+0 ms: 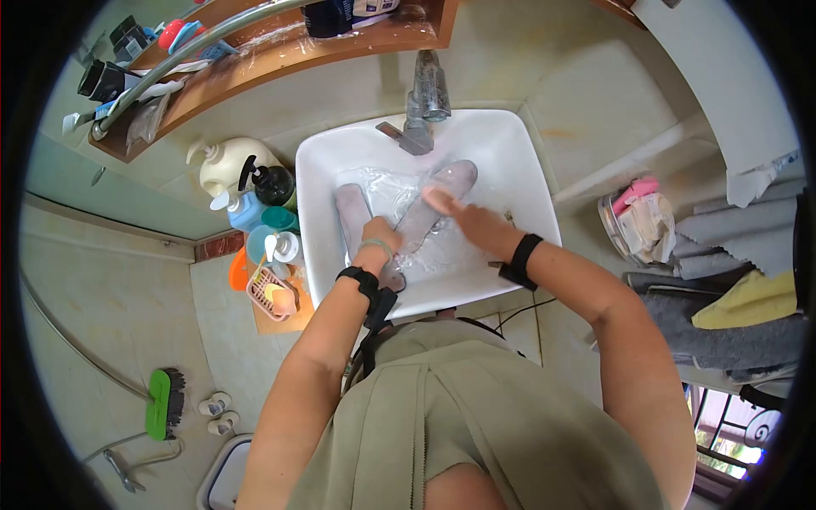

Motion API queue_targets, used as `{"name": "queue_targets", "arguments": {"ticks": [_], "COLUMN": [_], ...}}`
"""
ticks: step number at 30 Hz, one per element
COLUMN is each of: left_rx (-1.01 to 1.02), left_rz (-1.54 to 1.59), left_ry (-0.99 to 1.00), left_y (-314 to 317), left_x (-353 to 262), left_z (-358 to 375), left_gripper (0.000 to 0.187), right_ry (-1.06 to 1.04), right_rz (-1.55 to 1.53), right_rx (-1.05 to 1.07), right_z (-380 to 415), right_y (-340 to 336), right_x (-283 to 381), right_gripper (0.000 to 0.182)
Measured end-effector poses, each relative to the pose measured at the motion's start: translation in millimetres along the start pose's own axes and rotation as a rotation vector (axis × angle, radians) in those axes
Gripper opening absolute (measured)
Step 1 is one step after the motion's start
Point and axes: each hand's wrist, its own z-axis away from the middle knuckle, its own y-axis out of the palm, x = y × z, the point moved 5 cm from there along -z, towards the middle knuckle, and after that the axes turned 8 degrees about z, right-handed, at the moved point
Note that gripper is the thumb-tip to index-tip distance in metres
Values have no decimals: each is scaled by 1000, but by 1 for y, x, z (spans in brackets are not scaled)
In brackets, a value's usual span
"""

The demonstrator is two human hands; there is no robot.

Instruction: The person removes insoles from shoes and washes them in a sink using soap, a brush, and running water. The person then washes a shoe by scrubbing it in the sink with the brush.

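Observation:
Two long grey pieces shaped like insoles lie in shallow water in the white sink [537,200]. Fingers curled, my left hand [380,233] grips the left grey insole [352,206] around its middle, close to the lower end of the other one. Over the right grey insole [459,175] is my right hand [486,229], closed and slightly blurred. A pinkish oval shape [439,201] shows at its front, against the insole; what it is cannot be made out clearly.
Above the sink is a metal faucet [417,119]. Pump bottles [270,184] and a small pink basket [270,294] stand left of it. A wooden shelf [280,57] curves overhead. Towels [731,314] hang at right, near a wire basket [633,223]. A green brush [160,405] is lower left.

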Motion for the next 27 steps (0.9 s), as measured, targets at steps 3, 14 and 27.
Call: {"name": "queue_targets", "arguments": {"ticks": [3, 14, 27], "left_rx": [-27, 35, -447], "left_rz": [-31, -101, -417], "left_ry": [-1, 6, 199], "left_y": [-3, 12, -62], "left_x": [-2, 19, 12], "left_z": [3, -20, 33], "left_gripper": [22, 11, 51], "right_ry": [169, -90, 65], "right_rz": [4, -127, 186], "right_rx": [-90, 22, -241], "right_z": [-12, -9, -15], "right_y": [-6, 24, -14], "right_x": [-51, 20, 10], "right_gripper": [52, 60, 48]}}
